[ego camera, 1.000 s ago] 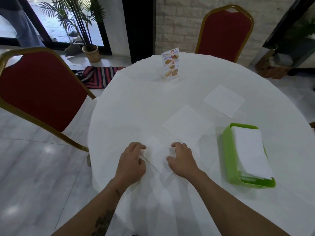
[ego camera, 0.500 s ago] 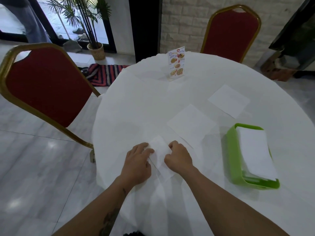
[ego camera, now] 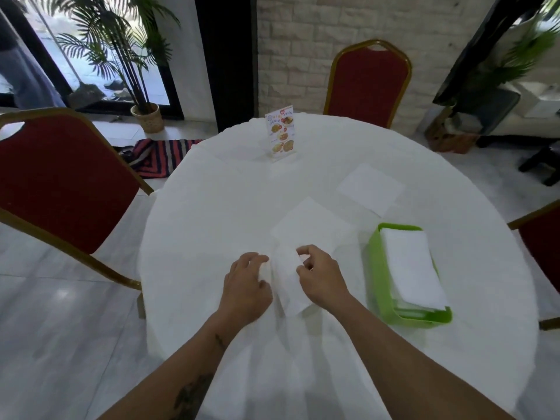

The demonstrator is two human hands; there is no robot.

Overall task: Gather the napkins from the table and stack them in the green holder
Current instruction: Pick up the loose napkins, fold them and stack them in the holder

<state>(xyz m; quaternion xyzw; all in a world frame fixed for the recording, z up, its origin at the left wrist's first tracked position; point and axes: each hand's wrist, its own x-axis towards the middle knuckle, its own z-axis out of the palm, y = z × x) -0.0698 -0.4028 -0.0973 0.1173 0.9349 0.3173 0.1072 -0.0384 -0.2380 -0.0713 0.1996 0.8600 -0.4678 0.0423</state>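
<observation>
A folded white napkin (ego camera: 288, 283) lies on the white tablecloth near the table's front edge, pinched on both sides by my hands. My left hand (ego camera: 247, 287) grips its left edge and my right hand (ego camera: 321, 278) grips its right edge. A second flat napkin (ego camera: 312, 227) lies just beyond them, and a third napkin (ego camera: 371, 187) lies farther back right. The green holder (ego camera: 375, 274) sits to the right of my right hand with a stack of white napkins (ego camera: 412, 268) in it.
A menu card stand (ego camera: 281, 131) stands upright at the back of the round table (ego camera: 212, 222). Red chairs with gold frames stand at the left (ego camera: 60, 180), at the far side (ego camera: 368, 83) and at the right edge (ego camera: 542, 247). A potted palm (ego camera: 145, 113) is on the floor behind.
My hands have come closer together and the napkin between them has been folded narrower. The view has shifted slightly.
</observation>
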